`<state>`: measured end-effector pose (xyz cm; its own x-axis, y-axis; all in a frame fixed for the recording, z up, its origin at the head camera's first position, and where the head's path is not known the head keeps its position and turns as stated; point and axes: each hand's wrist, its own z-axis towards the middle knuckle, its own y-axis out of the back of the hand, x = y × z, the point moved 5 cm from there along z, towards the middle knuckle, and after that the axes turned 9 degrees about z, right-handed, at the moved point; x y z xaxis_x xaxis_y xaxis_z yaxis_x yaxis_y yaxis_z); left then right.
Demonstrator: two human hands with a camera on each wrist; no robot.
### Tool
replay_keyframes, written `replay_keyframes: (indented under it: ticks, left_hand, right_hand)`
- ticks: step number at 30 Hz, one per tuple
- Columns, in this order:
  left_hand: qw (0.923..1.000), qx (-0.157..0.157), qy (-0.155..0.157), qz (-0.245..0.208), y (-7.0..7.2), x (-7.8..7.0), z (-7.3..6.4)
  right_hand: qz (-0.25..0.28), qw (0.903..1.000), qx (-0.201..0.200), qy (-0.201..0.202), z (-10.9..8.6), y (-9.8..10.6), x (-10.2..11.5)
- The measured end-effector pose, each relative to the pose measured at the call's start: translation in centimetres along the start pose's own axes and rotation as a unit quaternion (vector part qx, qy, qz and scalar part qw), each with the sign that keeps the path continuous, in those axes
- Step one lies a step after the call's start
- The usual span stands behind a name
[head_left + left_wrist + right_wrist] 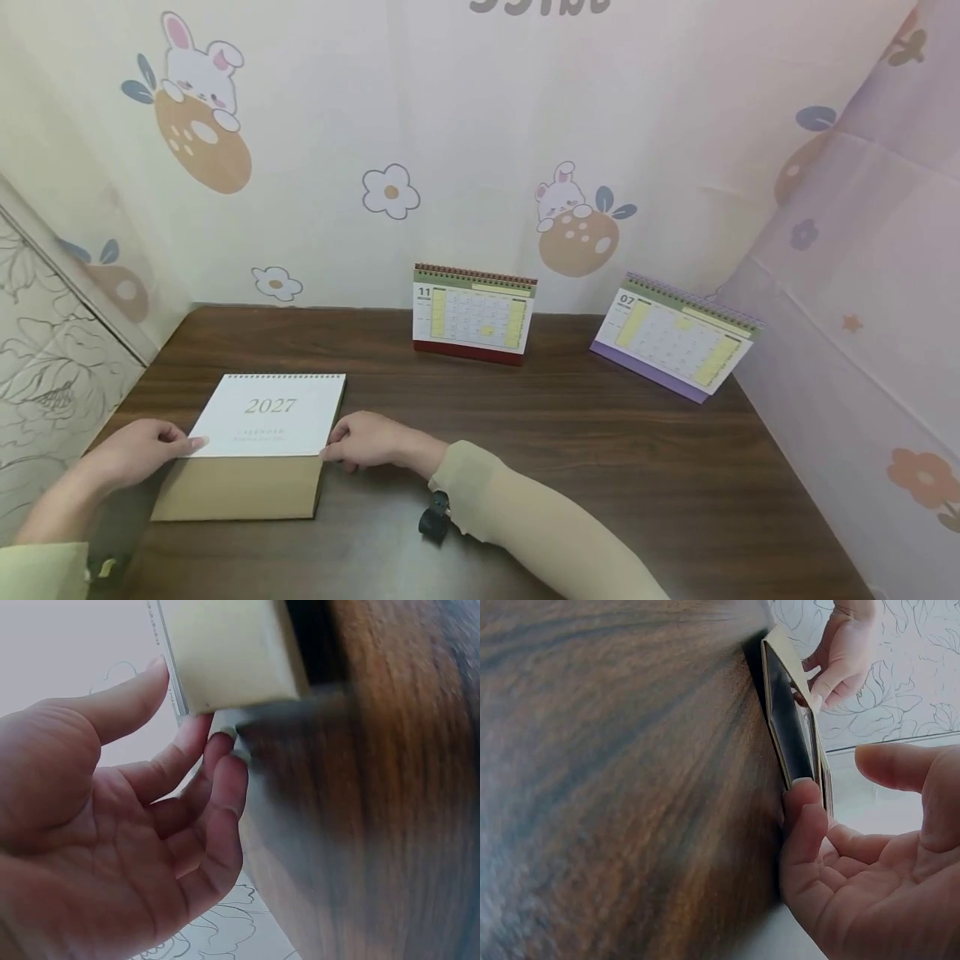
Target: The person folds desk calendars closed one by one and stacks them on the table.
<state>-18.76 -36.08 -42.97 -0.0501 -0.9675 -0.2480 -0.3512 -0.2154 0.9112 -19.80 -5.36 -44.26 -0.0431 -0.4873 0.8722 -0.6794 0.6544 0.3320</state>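
A desk calendar (270, 408) marked 2027, with white pages and a gold-brown cardboard stand, is at the left of the table, coil at its far edge. My left hand (142, 450) pinches its left side at the lower page edge, thumb on top; the left wrist view shows the index finger at the board's edge. At the right side, my right hand (371, 439) holds the edge with curled fingers. In the right wrist view the right fingertips (802, 791) touch the stand's open side, and the thumb stands apart from it.
A red-based calendar (475, 312) showing 11 stands at the back middle of the brown wooden table (570, 467). Farther right, a purple-based calendar (675, 333) showing 07 stands at an angle. Curtains (480, 125) printed with rabbits and flowers hang behind and at the right.
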Motion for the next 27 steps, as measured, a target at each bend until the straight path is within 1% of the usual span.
replay_keyframes:
  ticks: [4, 8, 12, 15, 18, 20, 21, 24, 27]
  left_hand:
    - [0.9997, -0.021, 0.011, 0.013, 0.3, -0.1, 0.3]
    - [0.9985, -0.053, 0.015, 0.006, 0.7, -0.6, 0.4]
    - [0.9958, -0.091, 0.014, -0.002, 1.0, -1.3, 0.3]
    - [0.9926, -0.120, 0.012, -0.003, 1.2, -2.2, 0.6]
    - [0.9876, -0.157, 0.007, -0.001, 1.7, -3.7, 1.2]
    - [0.9824, -0.186, -0.011, 0.004, 2.1, -5.1, 1.7]
    - [0.9807, -0.195, -0.020, 0.004, 2.3, -5.9, 1.9]
    - [0.9772, -0.205, -0.057, 0.004, 2.7, -8.1, 2.4]
    - [0.9761, -0.197, -0.091, -0.010, 3.0, -10.8, 3.2]
  right_hand:
    - [0.014, 0.9999, 0.000, -0.001, 0.2, 0.3, -0.4]
    - [0.022, 0.9997, 0.005, 0.003, 0.4, 0.8, -0.7]
    - [0.007, 0.9999, 0.003, 0.012, 0.4, 1.4, -0.9]
    - [-0.010, 0.9995, -0.009, 0.028, 0.2, 2.2, -0.9]
    - [-0.014, 0.9985, -0.029, 0.045, -0.1, 3.8, -0.9]
    - [-0.005, 0.9977, -0.046, 0.049, -0.3, 5.0, -1.0]
    - [0.001, 0.9973, -0.053, 0.050, -0.4, 5.7, -1.1]
    - [0.016, 0.9958, -0.078, 0.045, -0.8, 7.5, -1.7]
    - [0.030, 0.9939, -0.099, 0.038, -1.3, 9.4, -2.4]
